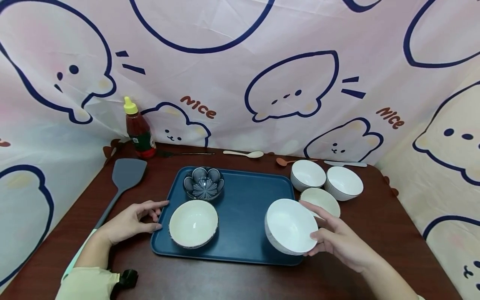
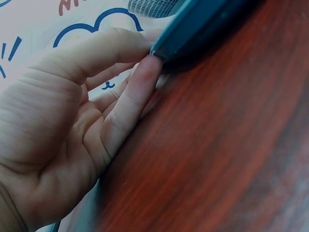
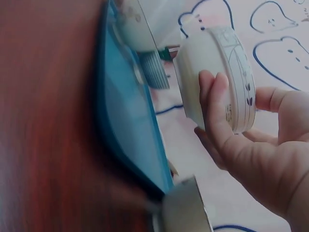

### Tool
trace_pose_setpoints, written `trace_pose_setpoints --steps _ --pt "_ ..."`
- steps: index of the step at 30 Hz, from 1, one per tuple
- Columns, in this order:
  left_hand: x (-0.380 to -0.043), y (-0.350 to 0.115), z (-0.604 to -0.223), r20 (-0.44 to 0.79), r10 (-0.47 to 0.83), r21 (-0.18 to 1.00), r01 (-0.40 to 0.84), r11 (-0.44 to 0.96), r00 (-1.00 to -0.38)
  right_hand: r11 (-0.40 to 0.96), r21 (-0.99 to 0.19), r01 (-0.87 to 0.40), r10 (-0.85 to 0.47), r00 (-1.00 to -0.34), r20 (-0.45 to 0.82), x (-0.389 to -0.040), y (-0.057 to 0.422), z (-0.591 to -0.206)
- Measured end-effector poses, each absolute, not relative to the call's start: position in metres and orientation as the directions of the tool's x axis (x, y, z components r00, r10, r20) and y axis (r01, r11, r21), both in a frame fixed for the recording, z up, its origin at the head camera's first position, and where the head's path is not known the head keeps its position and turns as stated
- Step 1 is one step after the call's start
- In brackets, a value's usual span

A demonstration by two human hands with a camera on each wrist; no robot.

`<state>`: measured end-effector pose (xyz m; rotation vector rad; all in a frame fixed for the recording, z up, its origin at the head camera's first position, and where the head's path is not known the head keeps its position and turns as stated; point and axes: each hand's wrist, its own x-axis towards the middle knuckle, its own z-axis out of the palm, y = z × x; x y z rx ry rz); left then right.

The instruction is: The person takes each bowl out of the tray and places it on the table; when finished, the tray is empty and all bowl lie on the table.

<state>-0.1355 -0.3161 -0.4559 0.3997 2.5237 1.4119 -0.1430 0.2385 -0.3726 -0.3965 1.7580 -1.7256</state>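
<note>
Head view: a white bowl (image 1: 289,225), pinched by the right hand (image 1: 339,241), is raised above the blue tray (image 1: 245,200) holding a cream bowl (image 1: 193,225) and a petal-patterned bowl (image 1: 204,185). The left hand (image 1: 129,221) pinches the tray's edge; only the right wrist view shows the white bowl's leaf sprigs (image 3: 248,92).

My left grip (image 1: 129,221) pinches between thumb and fingers while my right grip (image 1: 339,239) curls in midair.
</note>
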Motion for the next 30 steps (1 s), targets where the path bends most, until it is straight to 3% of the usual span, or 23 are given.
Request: trace_pose_setpoints --steps 15,22,30 --pt "-0.137 -0.315 -0.455 -0.073 0.328 0.848 0.114 0.517 -0.942 0.149 -0.987 0.061 -0.613 -0.778 -0.141 -0.154 0.31 -0.349" --pt "-0.137 -0.312 -0.459 -0.083 0.344 0.864 0.105 0.493 -0.935 0.032 -0.999 -0.011 -0.662 -0.749 -0.013 -0.166 0.362 -0.347" --pt "-0.138 -0.314 -0.456 -0.08 0.331 0.855 0.106 0.507 -0.94 0.038 -0.999 -0.035 -0.656 -0.754 0.001 -0.182 0.399 -0.352"
